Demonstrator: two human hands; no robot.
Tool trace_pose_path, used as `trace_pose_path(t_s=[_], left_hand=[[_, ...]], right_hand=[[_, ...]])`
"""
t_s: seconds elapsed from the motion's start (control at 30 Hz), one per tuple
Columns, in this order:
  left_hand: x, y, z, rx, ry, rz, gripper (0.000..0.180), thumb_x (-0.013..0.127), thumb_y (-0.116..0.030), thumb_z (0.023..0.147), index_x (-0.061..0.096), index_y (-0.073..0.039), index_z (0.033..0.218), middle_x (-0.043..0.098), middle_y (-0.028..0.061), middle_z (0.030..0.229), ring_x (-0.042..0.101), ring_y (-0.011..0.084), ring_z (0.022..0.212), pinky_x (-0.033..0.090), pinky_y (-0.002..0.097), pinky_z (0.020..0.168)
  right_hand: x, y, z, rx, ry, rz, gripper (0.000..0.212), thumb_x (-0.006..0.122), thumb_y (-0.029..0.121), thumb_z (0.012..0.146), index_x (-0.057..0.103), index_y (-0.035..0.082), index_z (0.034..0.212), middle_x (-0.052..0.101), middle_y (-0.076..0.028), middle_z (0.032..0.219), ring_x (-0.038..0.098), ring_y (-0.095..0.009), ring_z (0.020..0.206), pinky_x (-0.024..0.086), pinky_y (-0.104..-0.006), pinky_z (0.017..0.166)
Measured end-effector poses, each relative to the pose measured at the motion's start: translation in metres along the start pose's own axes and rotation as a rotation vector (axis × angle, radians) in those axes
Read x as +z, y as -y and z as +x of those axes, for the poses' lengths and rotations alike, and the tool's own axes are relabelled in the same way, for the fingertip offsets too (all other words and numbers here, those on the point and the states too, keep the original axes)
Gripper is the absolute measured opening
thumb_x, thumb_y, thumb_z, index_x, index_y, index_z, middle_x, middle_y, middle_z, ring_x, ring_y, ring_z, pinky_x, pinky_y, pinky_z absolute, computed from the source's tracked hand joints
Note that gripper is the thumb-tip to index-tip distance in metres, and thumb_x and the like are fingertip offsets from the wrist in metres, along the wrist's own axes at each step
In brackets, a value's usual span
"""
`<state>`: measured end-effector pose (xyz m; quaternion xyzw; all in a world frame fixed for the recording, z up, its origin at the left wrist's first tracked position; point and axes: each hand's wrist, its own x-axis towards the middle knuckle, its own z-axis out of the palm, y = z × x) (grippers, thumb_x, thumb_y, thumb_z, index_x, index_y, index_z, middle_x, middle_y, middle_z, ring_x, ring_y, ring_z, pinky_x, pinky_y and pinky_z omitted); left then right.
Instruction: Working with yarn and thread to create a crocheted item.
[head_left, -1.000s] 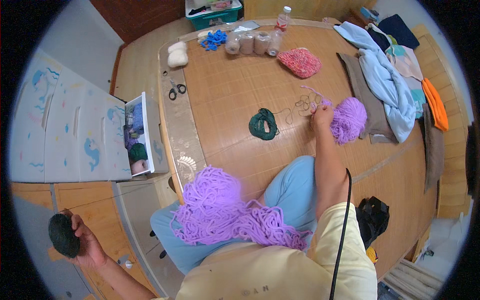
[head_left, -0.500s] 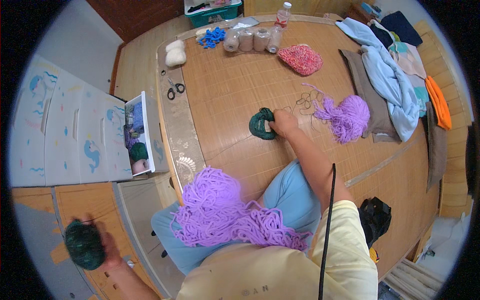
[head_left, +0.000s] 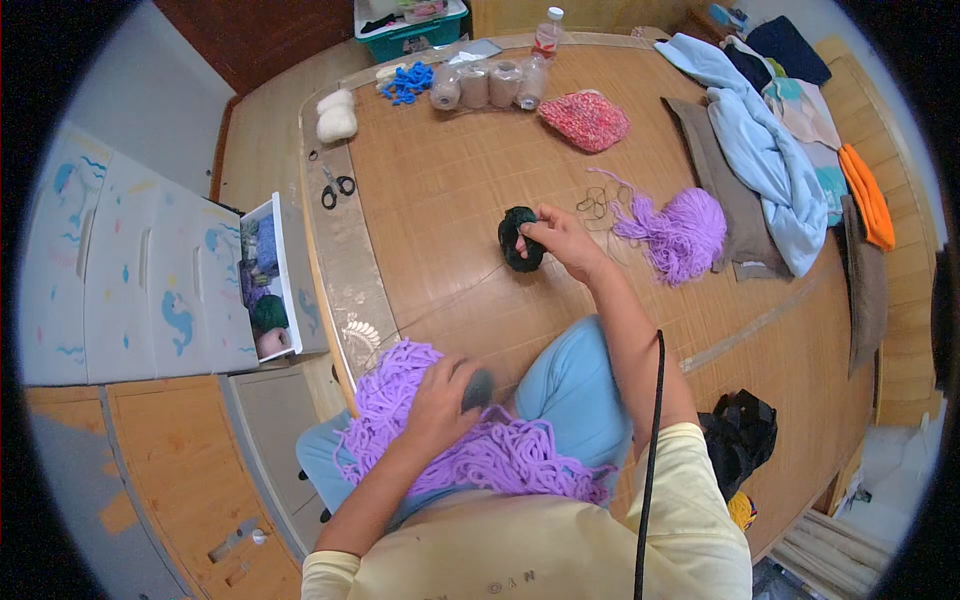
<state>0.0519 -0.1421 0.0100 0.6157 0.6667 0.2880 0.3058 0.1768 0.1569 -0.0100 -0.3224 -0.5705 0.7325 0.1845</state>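
Observation:
My right hand (head_left: pixel 560 240) is closed on a dark green yarn skein (head_left: pixel 509 245), a loose ring held just above the mat. A thin strand runs from it toward the lower left. Over my lap, my left hand (head_left: pixel 440 400) is curled round a dark green yarn ball (head_left: pixel 478 391); most of the ball is hidden by the hand. Beneath that hand a heap of thick lilac yarn (head_left: pixel 500 460) covers my thighs. Right of my right hand lie a thin dark tangled strand (head_left: pixel 594 205) and a lilac yarn ball (head_left: pixel 690 230) with loose loops.
Scissors (head_left: pixel 337 187), white yarn (head_left: pixel 337 116), blue yarn (head_left: pixel 407 84), wrapped beige spools (head_left: pixel 488 85), a bottle (head_left: pixel 547 35) and a pink-red knitted piece (head_left: pixel 586 122) lie along the far side. An open drawer (head_left: pixel 290 270) juts out at left. Folded clothes (head_left: pixel 755 160) lie right.
My left hand has swung from the far left in over the lilac heap, with the green ball still in it. My right hand keeps the skein, now tilted more upright.

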Motion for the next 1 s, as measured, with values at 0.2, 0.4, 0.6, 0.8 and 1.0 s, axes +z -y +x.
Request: trace_pose_path(t_s=[0.2,0.4,0.6,0.8,1.0], left_hand=[[0.006,0.008,-0.002,0.037,0.142,0.113,0.072,0.078,-0.009,0.061,0.050,-0.010,0.127,0.048,0.0174,0.127,0.047,0.0373,0.116,0.039,0.0435,0.100],[-0.013,-0.007,0.011,0.073,0.248,0.159,0.069,0.077,-0.021,0.069,0.049,-0.012,0.131,0.051,0.0165,0.128,0.047,0.0367,0.117,0.039,0.0433,0.100],[-0.013,0.013,0.065,-0.020,-0.228,0.144,0.059,0.069,-0.027,0.081,0.048,-0.002,0.129,0.055,0.0219,0.123,0.050,0.0387,0.117,0.038,0.0447,0.100],[0.008,0.039,0.153,-0.195,-0.470,-0.422,0.063,0.066,-0.018,0.085,0.036,0.002,0.137,0.058,0.0178,0.120,0.055,0.0266,0.112,0.042,0.0378,0.097],[0.011,0.064,0.185,-0.348,-0.106,-0.824,0.079,0.066,-0.016,0.085,0.019,-0.002,0.147,0.058,0.0154,0.121,0.056,0.0236,0.109,0.041,0.0314,0.098]], right_hand=[[-0.004,-0.001,0.002,-0.004,0.079,0.024,0.011,0.059,0.012,0.091,0.054,0.006,0.099,0.065,-0.005,0.083,0.061,-0.011,0.073,0.049,-0.0246,0.069],[0.007,0.013,-0.006,0.003,0.089,0.184,0.010,0.059,0.013,0.092,0.055,0.007,0.099,0.064,-0.003,0.083,0.061,-0.011,0.072,0.050,-0.0251,0.069],[0.024,0.027,-0.027,0.005,0.093,0.335,0.011,0.058,0.011,0.091,0.056,0.007,0.100,0.064,-0.005,0.083,0.061,-0.012,0.072,0.051,-0.0262,0.070],[0.033,0.028,-0.035,-0.036,0.117,0.376,0.015,0.059,0.010,0.090,0.056,0.003,0.103,0.065,-0.007,0.084,0.062,-0.014,0.074,0.052,-0.0279,0.069],[0.036,0.018,-0.032,-0.080,0.162,0.237,0.017,0.060,0.011,0.091,0.055,0.003,0.105,0.067,-0.009,0.088,0.064,-0.015,0.077,0.052,-0.0287,0.074]])
